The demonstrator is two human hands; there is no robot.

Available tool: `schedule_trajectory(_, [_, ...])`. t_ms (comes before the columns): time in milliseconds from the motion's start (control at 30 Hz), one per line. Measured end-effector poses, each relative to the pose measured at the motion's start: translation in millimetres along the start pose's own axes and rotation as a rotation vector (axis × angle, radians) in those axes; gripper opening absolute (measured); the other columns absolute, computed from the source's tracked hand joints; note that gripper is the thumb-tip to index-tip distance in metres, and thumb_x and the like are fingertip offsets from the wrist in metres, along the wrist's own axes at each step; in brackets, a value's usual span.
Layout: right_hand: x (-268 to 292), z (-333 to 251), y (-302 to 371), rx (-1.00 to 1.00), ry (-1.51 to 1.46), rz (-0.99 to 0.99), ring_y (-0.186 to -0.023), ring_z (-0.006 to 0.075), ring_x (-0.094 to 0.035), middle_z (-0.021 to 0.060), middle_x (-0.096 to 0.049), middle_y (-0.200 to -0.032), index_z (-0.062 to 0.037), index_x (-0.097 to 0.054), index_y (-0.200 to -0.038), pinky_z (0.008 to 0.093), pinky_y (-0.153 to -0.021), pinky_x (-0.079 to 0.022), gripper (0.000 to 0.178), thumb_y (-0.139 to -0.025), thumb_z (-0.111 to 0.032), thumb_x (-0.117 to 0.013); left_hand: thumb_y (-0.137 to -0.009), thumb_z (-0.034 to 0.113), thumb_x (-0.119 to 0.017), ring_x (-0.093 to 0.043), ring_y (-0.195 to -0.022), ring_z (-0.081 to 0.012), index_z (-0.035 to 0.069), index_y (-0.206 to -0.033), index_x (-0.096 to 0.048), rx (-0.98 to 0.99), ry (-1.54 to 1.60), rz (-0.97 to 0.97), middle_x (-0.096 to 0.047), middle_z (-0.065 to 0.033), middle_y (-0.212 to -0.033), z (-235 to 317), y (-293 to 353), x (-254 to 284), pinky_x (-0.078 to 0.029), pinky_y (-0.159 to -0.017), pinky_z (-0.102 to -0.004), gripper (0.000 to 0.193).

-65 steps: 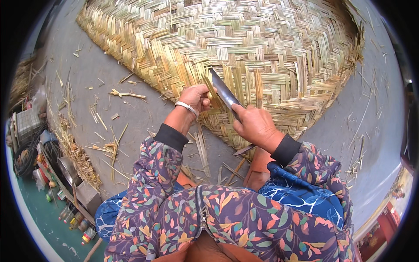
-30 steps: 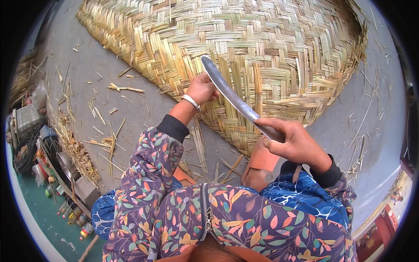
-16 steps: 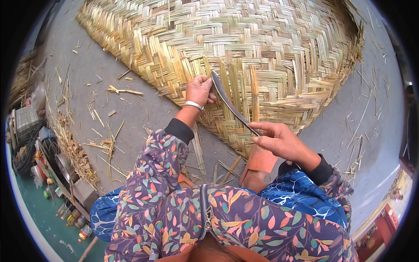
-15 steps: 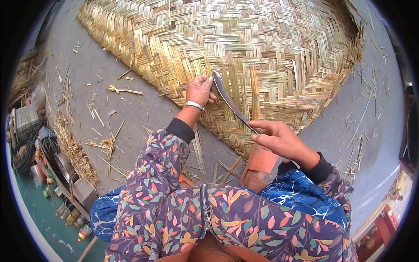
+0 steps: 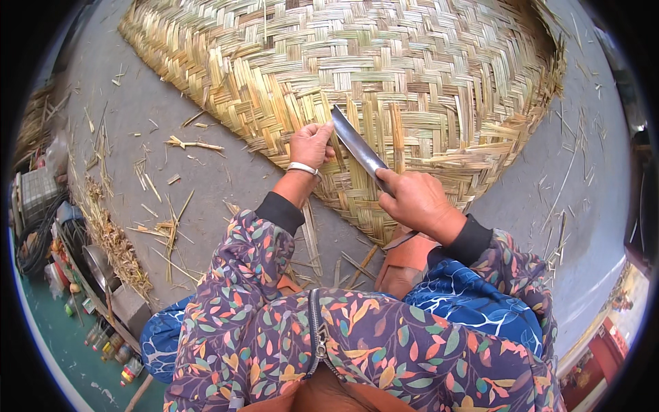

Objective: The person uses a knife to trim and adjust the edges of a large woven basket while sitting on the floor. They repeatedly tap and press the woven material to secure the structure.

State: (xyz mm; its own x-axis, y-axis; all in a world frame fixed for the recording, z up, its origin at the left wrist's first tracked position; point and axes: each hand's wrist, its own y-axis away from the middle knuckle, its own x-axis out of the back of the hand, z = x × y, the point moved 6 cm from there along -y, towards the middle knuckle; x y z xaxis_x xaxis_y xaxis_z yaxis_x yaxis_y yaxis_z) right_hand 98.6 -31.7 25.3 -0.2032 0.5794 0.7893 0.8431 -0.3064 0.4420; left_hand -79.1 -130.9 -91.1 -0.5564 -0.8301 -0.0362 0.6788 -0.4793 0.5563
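A large mat woven from split reed strips (image 5: pixel 425 75) spreads before me, its near corner pointing toward my feet. My right hand (image 5: pixel 420 200) grips the lower end of a curved metal blade (image 5: pixel 360 150). The blade slants up and left over the mat, its narrow tip close to the fingers of my left hand (image 5: pixel 312 143). That hand, with a silver bracelet above it, is closed in a pinch on a reed strip (image 5: pixel 327 106) near the mat's left edge. Exactly how tip and strip meet is too small to tell.
Loose reed scraps (image 5: pixel 195 144) litter the grey floor (image 5: pixel 226 175). My sandalled foot (image 5: pixel 401 264) stands by the mat's near corner. At the far left are a coiled black cable (image 5: pixel 36 240), a metal bowl (image 5: pixel 99 264), a grey block (image 5: pixel 130 309) and several small bottles (image 5: pixel 113 347).
My right hand has moved up and left along the blade, from a loose fingertip hold to a firm grip. The blade has turned, showing its broad face. My left hand stays nearly in place.
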Motion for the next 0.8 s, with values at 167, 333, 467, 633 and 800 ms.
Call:
schedule_trajectory(167, [-21,3,-8,0.01,-0.004,0.111,-0.072,0.0387,-0.066,0.0181,-0.067,-0.076,-0.0118,-0.061,-0.117,0.0516,-0.065,-0.051,0.037,-0.084,-0.028,-0.062,-0.089,0.022,-0.069,-0.048,-0.038,-0.009,0.008,-0.075,-0.062,0.269,0.066,0.006,-0.053,0.0013,-0.056,-4,11,-11,-0.034,-0.035,-0.0262,0.021])
schedule_trajectory(333, [-22,1,-11,0.023,0.013,0.105,-0.071,0.0381,-0.066,0.0179,-0.066,-0.076,-0.0114,-0.061,-0.117,0.0506,-0.064,-0.052,0.038,-0.084,-0.028,-0.062,-0.088,0.026,-0.072,-0.055,-0.042,-0.0113,0.004,-0.078,-0.065,0.12,-0.194,0.073,-0.06,-0.002,-0.059,3,-12,-2,-0.041,-0.038,-0.0267,0.024])
schedule_trajectory(467, [-22,4,-9,0.041,0.034,0.124,-0.07,0.0375,-0.066,0.017,-0.066,-0.075,-0.0113,-0.062,-0.116,0.0499,-0.063,-0.052,0.038,-0.082,-0.027,-0.063,-0.084,0.033,-0.076,-0.06,-0.049,-0.0121,0.004,-0.081,-0.068,-0.105,-0.71,-0.027,-0.063,-0.0034,-0.061,19,-7,-1,-0.048,-0.048,-0.0281,0.03])
schedule_trajectory(633, [-3,6,5,0.049,0.066,0.069,-0.068,0.0379,-0.065,0.0178,-0.065,-0.073,-0.0106,-0.063,-0.115,0.0501,-0.062,-0.052,0.037,-0.079,-0.023,-0.063,-0.078,0.042,-0.078,-0.064,-0.065,-0.0288,0.012,-0.075,-0.064,-0.359,-1.056,0.046,-0.067,-0.0089,-0.07,24,11,0,-0.049,-0.061,-0.0405,0.033])
schedule_trajectory(800, [27,16,59,0.085,-0.011,-0.034,-0.066,0.0342,-0.066,0.0159,-0.067,-0.073,-0.0087,-0.065,-0.116,0.0453,-0.062,-0.053,0.041,-0.077,-0.02,-0.064,-0.081,0.041,-0.074,-0.064,-0.069,-0.0309,0.012,-0.078,-0.062,-0.565,-1.105,0.073,-0.066,-0.0099,-0.073,14,6,4,-0.049,-0.063,-0.0421,0.032])
